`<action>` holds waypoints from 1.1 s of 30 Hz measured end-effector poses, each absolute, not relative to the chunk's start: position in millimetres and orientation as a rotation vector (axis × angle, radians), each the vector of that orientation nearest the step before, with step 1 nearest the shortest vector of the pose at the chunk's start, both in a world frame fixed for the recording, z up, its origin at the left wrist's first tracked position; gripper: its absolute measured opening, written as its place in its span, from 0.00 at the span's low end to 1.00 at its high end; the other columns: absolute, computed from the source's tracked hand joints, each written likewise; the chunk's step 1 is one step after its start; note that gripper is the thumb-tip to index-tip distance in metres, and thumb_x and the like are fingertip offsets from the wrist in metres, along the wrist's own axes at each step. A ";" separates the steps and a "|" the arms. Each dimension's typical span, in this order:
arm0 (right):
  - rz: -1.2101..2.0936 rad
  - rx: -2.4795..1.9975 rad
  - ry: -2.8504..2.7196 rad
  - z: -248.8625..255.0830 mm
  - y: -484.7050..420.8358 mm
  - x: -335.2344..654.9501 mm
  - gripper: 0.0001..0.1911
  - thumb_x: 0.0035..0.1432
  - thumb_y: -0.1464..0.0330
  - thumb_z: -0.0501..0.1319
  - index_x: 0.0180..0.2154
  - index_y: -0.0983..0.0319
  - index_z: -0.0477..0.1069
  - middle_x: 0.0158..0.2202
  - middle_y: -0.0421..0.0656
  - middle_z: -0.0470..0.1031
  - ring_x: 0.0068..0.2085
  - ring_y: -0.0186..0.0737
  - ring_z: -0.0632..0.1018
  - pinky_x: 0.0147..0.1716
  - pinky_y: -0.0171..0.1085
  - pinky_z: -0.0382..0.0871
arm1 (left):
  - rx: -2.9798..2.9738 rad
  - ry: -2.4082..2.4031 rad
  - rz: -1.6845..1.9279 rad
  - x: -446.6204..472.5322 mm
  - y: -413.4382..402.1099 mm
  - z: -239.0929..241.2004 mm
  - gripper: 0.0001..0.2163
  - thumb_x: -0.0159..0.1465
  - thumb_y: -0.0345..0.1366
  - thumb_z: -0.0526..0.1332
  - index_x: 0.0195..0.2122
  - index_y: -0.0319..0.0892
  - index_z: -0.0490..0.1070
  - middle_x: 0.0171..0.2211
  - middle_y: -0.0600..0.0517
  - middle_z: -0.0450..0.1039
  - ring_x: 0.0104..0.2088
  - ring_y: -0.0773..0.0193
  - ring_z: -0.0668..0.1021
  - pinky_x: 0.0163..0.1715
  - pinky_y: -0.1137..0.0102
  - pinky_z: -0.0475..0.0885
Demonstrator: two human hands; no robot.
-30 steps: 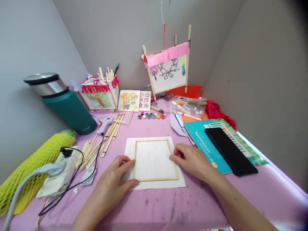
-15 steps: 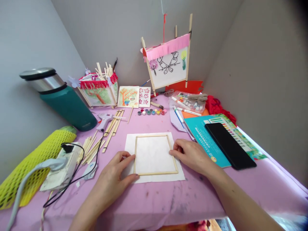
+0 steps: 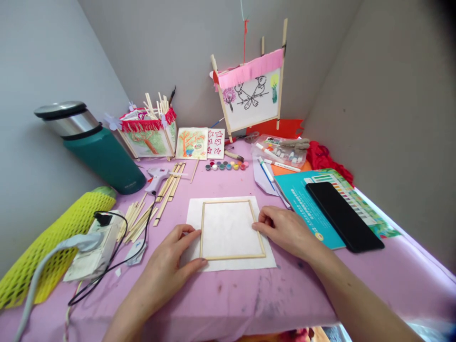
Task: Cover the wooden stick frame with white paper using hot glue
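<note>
A square frame (image 3: 233, 257) of thin wooden sticks lies flat on a larger sheet of white paper (image 3: 235, 264) in the middle of the table. My left hand (image 3: 174, 259) holds the frame's left side, index finger on the stick and thumb at the near left corner. On the opposite side, my right hand (image 3: 285, 230) grips the right stick between thumb and bent fingers. Paper edges show outside the sticks all around. Whether the frame is stuck to the paper I cannot tell.
Loose sticks (image 3: 137, 223), a glue gun (image 3: 158, 179) and a power strip (image 3: 94, 247) lie left, beside a leaning green bottle (image 3: 107, 159). Paint pots (image 3: 228, 166) stand behind. A phone (image 3: 344, 216) rests on a blue book (image 3: 302, 204) at right. A decorated lantern (image 3: 252, 97) hangs above.
The whole view has shifted slightly, so everything appears a little farther right. Both hands keep the same hold on the frame, which has not visibly moved on the paper.
</note>
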State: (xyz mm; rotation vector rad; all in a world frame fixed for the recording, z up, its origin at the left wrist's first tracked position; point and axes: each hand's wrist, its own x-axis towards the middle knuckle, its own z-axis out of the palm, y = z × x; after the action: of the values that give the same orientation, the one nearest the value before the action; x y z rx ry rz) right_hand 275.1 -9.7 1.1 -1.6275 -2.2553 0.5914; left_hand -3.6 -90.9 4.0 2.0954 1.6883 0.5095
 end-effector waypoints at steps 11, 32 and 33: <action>0.598 -1.632 -2.228 0.7 -10.4 274.0 0.09 0.56 0.63 0.61 0.27 0.59 0.68 0.26 0.37 0.74 0.27 0.34 0.71 0.26 0.34 0.52 | 2.121 1.720 0.496 -3.7 -88.5 -0.1 0.18 0.64 0.47 0.57 0.52 0.48 0.71 0.50 0.47 0.68 0.46 0.58 0.76 0.44 0.68 0.73; 0.584 -1.627 -2.237 3.9 -10.0 275.6 0.14 0.63 0.63 0.54 0.27 0.60 0.67 0.29 0.40 0.75 0.29 0.35 0.73 0.28 0.34 0.54 | 2.009 1.675 0.713 -7.3 -90.4 -0.7 0.17 0.63 0.46 0.57 0.51 0.48 0.72 0.47 0.48 0.70 0.33 0.65 0.77 0.31 0.72 0.74; 0.581 -1.632 -2.228 3.4 -10.2 275.4 0.13 0.63 0.64 0.54 0.27 0.60 0.67 0.28 0.40 0.75 0.29 0.35 0.73 0.28 0.34 0.54 | 1.955 1.686 0.785 -7.6 -92.3 0.0 0.16 0.63 0.46 0.57 0.50 0.47 0.72 0.46 0.48 0.71 0.32 0.66 0.76 0.29 0.73 0.73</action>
State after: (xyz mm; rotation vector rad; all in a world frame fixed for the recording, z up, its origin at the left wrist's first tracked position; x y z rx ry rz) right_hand 275.4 -10.2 3.4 -1.6323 -2.2285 0.5810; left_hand -7.6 -92.3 0.0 1.9548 1.6862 0.7855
